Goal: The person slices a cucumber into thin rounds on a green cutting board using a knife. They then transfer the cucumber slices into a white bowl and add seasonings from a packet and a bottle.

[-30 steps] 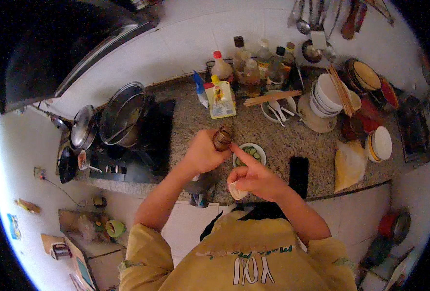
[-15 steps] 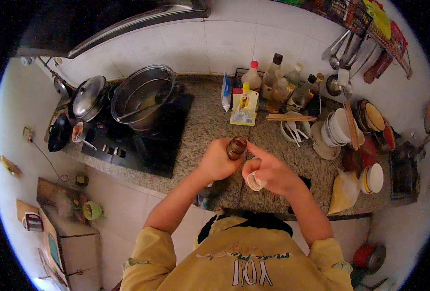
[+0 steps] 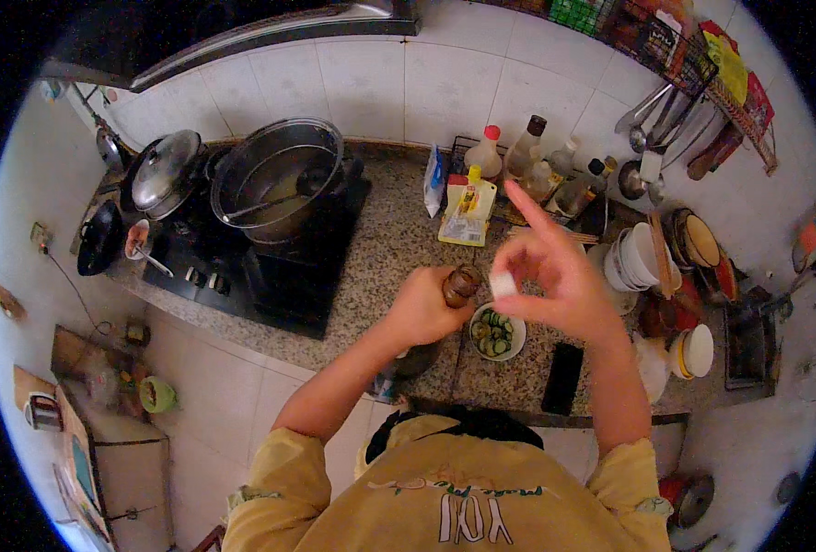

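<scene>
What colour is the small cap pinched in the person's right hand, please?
White. The cap shows in the head view, between the fingertips of the right hand.

A flat yellow-and-red carton [image 3: 468,210] leans by the bottles; a blue-white pouch [image 3: 434,179] stands beside it; a dark-screened black phone [image 3: 562,378] lies near the counter edge.

We see a speckled, polished stone counter [image 3: 380,248] carrying a glossy black stove [image 3: 270,267], and on that stove a shiny metal pot [image 3: 274,175] beside a shiny metal lid [image 3: 164,170]. Just right of the stove, the left hand [image 3: 422,308] grips a dark brown glossy jar [image 3: 461,285] that looks like glass, while the right hand [image 3: 555,276] pinches a small smooth white cap [image 3: 503,284]. Behind the counter the white wall tiles [image 3: 445,74] gleam, and nearer us our yellow shirt [image 3: 445,497] is soft matt cloth.
</scene>
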